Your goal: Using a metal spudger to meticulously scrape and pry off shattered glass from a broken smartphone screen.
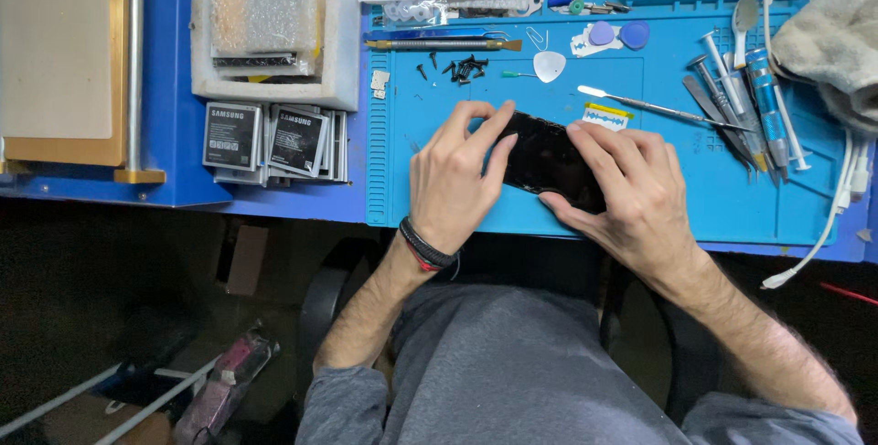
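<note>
A black smartphone [541, 157] lies on the blue work mat [658, 216] near its front edge. My left hand [451, 180] grips the phone's left end, fingers curled over its top edge. My right hand [625, 184] holds the right end, with fingers across the top and the thumb under the lower edge. Much of the phone is hidden beneath both hands. A black and red band circles my left wrist.
Small black screws [462, 68], a white pick [549, 65], a metal spudger [654, 108] and several screwdrivers [754, 107] lie on the mat. Phone batteries [274, 139] are stacked to the left, below a foam box [265, 24]. A white cable [828, 225] hangs at the right.
</note>
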